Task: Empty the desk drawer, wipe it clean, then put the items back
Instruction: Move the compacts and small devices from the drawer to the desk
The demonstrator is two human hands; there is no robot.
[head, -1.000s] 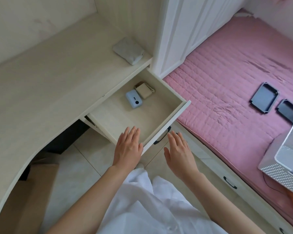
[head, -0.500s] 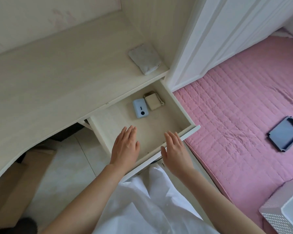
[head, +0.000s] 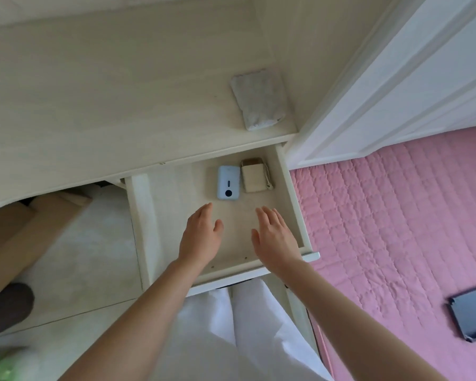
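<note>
Head view: emptying step, drawer (head: 291, 193) pulled out. Blue device (head: 228, 182) and tan pouch (head: 252, 178) lie at far right. Left hand (head: 201, 237) and right hand (head: 274, 237) spread, holding nothing. Next: reach farther, grasp each.

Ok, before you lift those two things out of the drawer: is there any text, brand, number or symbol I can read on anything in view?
No readable text anywhere in view.
Light blue device in the drawer: a dark slot and a dark round button, no letters or numbers legible.
Beige pouch beside it: no label visible.
Folded grey cloth on the desk: no print visible.
Dark tray on the pink mat: blank, partly cropped.
</note>
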